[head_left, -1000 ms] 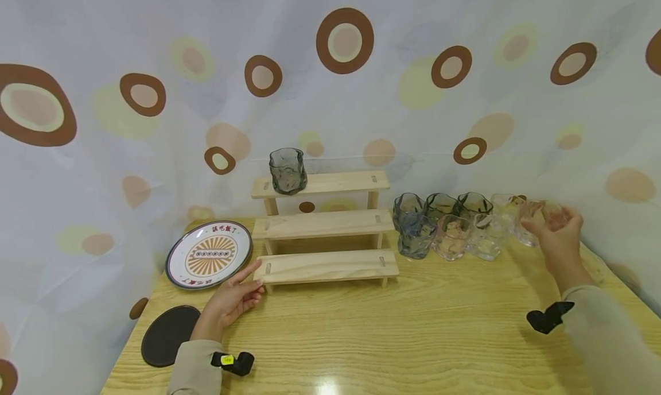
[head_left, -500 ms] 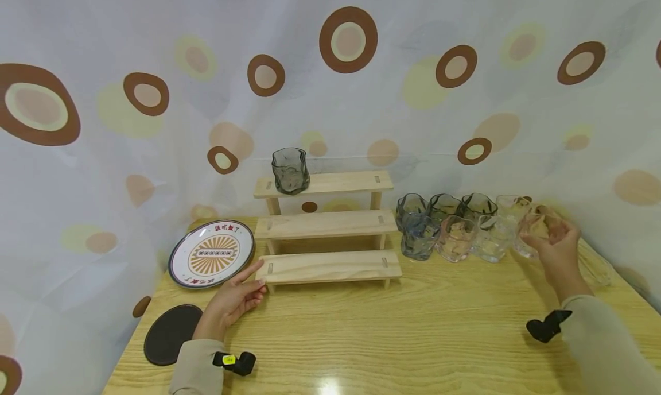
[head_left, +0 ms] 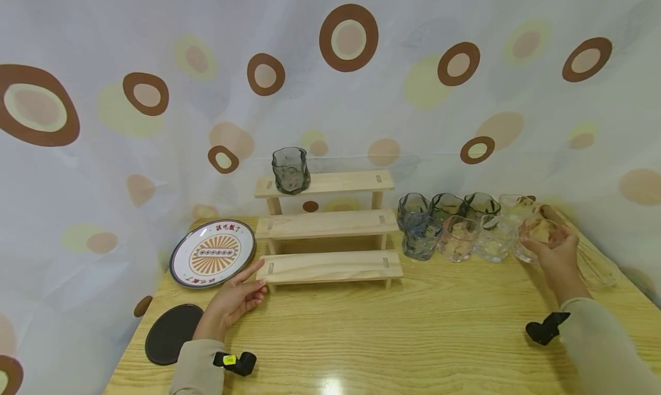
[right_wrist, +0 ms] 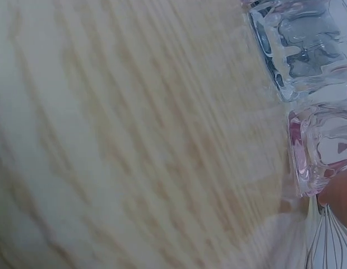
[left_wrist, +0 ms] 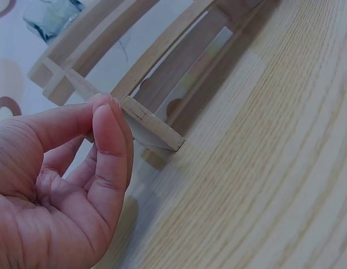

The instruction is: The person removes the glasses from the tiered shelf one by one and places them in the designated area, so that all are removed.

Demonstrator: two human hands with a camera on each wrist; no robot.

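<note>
At the left end of the lowest board of a three-step wooden shelf (head_left: pixel 330 267), my left hand (head_left: pixel 232 300) pinches the board's corner between thumb and fingers. In the left wrist view, those fingers (left_wrist: pixel 109 145) meet at the shelf's end. A smoky grey glass (head_left: pixel 291 171) stands on the top step, at its left. My right hand (head_left: pixel 558 260) grips a pale pink glass (right_wrist: pixel 319 151) at the right end of two rows of glasses; a clear glass (head_left: pixel 493 238) and another pink glass (head_left: pixel 457 238) stand to its left. Most of the right hand is outside the right wrist view.
A wire whisk (head_left: pixel 594 263) lies right of the right hand, close to the held glass. Several grey glasses (head_left: pixel 481 205) fill the back row beside the shelf. A patterned plate (head_left: pixel 178 263) and a black round mat (head_left: pixel 170 335) lie left. A patterned curtain (head_left: pixel 361 113) hangs behind.
My right hand has brought the pink glass slightly down and left, closer to the row. More of the whisk shows beside it. The left hand stays on the shelf's corner.
</note>
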